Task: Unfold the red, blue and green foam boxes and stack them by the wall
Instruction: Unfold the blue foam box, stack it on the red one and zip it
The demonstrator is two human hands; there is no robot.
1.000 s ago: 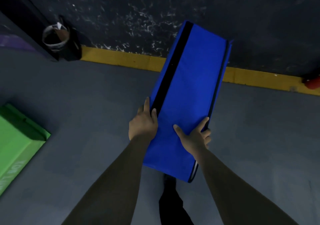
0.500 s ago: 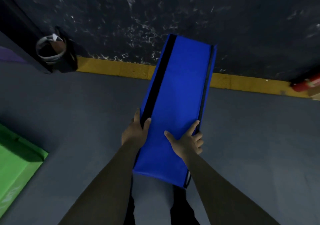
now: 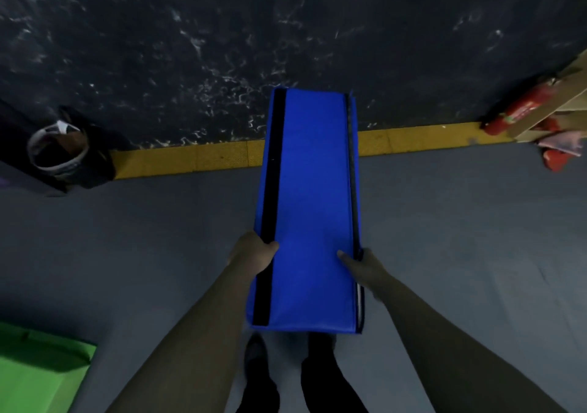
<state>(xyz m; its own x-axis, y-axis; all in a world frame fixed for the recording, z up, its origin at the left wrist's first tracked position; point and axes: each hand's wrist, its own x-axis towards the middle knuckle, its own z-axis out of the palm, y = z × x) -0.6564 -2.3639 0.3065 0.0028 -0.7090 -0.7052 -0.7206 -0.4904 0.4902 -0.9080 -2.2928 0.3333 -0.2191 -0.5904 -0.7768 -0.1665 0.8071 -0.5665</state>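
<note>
Fingers first: our left hand (image 3: 254,253) grips the left long edge of the folded blue foam box (image 3: 309,209), thumb (image 3: 270,246) lying over the black strip (image 3: 270,196) and the remaining fingers curled out of sight underneath. Our right hand (image 3: 362,268) clamps the right edge the same way, thumb (image 3: 344,257) on the blue face, fingers hidden below.

We hold the blue foam box flat and lengthwise, off the grey floor (image 3: 460,237), its far end over the yellow strip (image 3: 190,158) at the foot of the dark speckled wall (image 3: 286,31). Its near end hangs above our shoes (image 3: 254,349), which are half hidden by it.

On either side of the box we see bare grey floor running to the yellow strip, with more of it on the left before the dark bin (image 3: 60,152) in the corner. We see a pale lining and something white inside the bin, but we cannot make out what it holds.

Down at lower left, the green foam box (image 3: 38,371) lies on the floor, cut off by the frame, well apart from the blue one. At far right, red fire extinguishers (image 3: 521,110) lie beside a wooden shelf (image 3: 565,94), both partly cropped and blurred.
</note>
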